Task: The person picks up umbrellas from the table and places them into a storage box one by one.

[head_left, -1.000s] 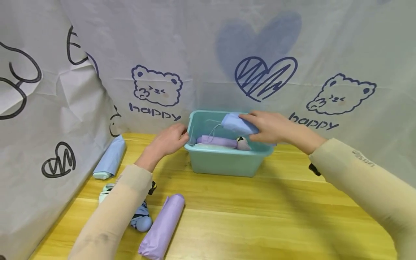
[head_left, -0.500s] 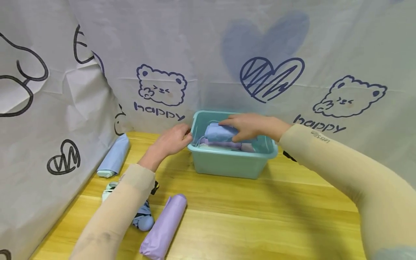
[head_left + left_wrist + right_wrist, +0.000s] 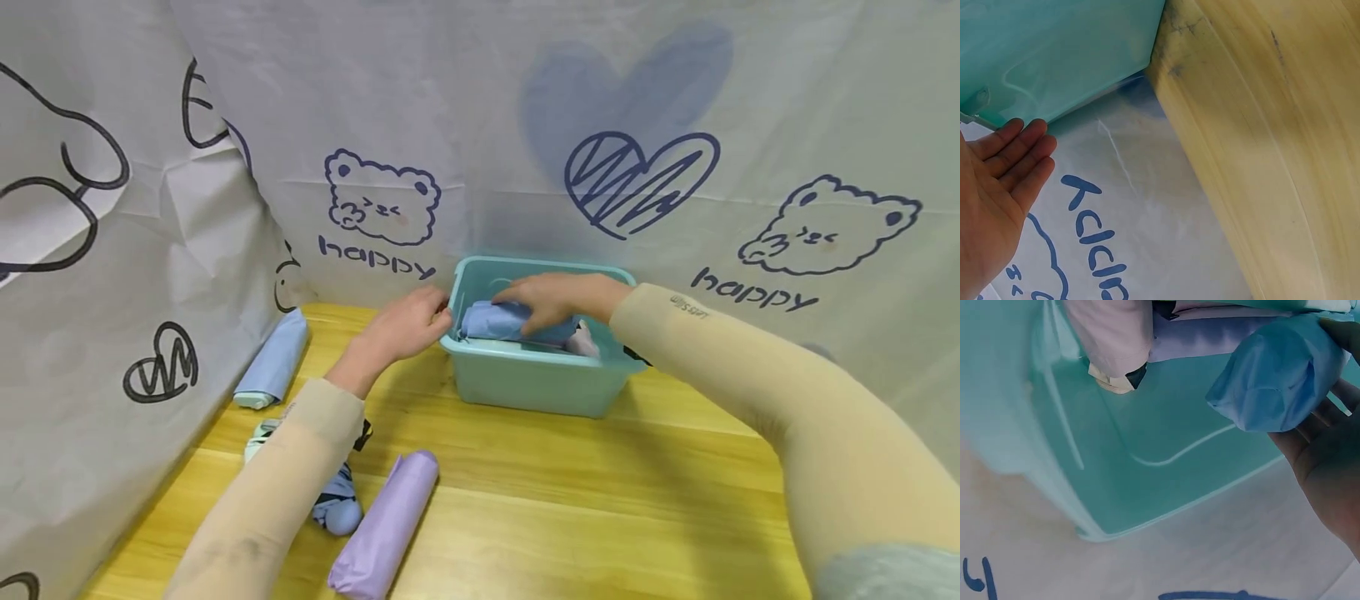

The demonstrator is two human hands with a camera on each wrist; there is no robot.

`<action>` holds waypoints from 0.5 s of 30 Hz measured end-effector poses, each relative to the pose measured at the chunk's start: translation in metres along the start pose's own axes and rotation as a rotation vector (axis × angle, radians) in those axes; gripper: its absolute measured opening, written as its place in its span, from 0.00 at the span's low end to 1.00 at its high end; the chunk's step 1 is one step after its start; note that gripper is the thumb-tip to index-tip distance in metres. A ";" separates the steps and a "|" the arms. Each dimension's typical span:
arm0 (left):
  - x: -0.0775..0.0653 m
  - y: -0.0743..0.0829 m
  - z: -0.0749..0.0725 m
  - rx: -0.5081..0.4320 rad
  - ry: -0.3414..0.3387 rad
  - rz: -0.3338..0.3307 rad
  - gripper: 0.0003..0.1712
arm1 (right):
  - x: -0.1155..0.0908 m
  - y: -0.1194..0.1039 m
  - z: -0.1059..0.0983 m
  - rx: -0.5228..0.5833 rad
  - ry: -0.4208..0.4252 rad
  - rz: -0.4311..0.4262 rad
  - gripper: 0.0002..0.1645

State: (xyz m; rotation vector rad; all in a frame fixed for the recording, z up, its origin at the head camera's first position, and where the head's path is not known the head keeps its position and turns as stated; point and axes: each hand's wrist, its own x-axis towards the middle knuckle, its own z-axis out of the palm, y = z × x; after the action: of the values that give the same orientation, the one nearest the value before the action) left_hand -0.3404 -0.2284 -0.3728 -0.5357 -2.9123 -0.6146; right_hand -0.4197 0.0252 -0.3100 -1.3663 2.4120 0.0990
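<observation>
My right hand (image 3: 551,298) reaches into a mint-green plastic bin (image 3: 532,383) and grips a blue folded umbrella (image 3: 491,321), thumb on the near side and fingers over the far side. In the right wrist view, the gathered end of this blue umbrella (image 3: 1272,381) sticks out of the hand. Beneath and beside it lie a lavender roll (image 3: 1204,339) and a pale pink one (image 3: 1116,331). My left hand (image 3: 412,323) is at the bin's left rim; the left wrist view shows the palm with nearly straight fingers (image 3: 1019,153), their tips right at the bin's edge.
On the wooden table (image 3: 570,500) at left lie a lavender rolled umbrella (image 3: 386,525), a blue roll with a mint end (image 3: 273,358), and a dark-striped blue one (image 3: 339,504) partly behind the left forearm. A printed white cloth (image 3: 495,125) hangs behind the bin.
My right hand has carried the blue umbrella leftward and down into the bin, onto the other rolls. The left hand stays at the rim, and the head view has shifted slightly.
</observation>
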 end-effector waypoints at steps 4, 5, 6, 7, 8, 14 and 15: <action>0.001 0.001 0.001 -0.006 -0.003 0.012 0.18 | 0.010 0.002 0.003 0.012 -0.040 0.006 0.45; 0.001 0.002 0.001 -0.008 -0.004 0.012 0.18 | 0.012 0.003 0.003 0.014 -0.046 0.010 0.45; 0.001 0.002 0.001 -0.010 -0.003 0.011 0.19 | 0.015 0.003 0.003 0.018 -0.053 0.013 0.45; 0.001 0.002 0.001 -0.012 -0.005 0.006 0.19 | 0.017 0.003 0.004 0.018 -0.061 0.020 0.46; 0.001 0.002 0.001 -0.012 -0.007 0.002 0.19 | 0.018 0.002 0.004 0.018 -0.072 0.026 0.46; 0.001 0.002 0.001 -0.019 -0.007 -0.003 0.17 | 0.025 0.002 0.006 0.048 -0.147 0.066 0.46; 0.001 0.002 0.001 -0.019 -0.006 -0.003 0.17 | 0.027 0.002 0.005 0.054 -0.160 0.072 0.46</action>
State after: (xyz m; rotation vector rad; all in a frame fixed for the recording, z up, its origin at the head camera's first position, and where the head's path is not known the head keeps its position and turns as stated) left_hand -0.3409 -0.2261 -0.3727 -0.5365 -2.9163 -0.6427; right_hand -0.4326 0.0055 -0.3247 -1.2010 2.3137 0.1547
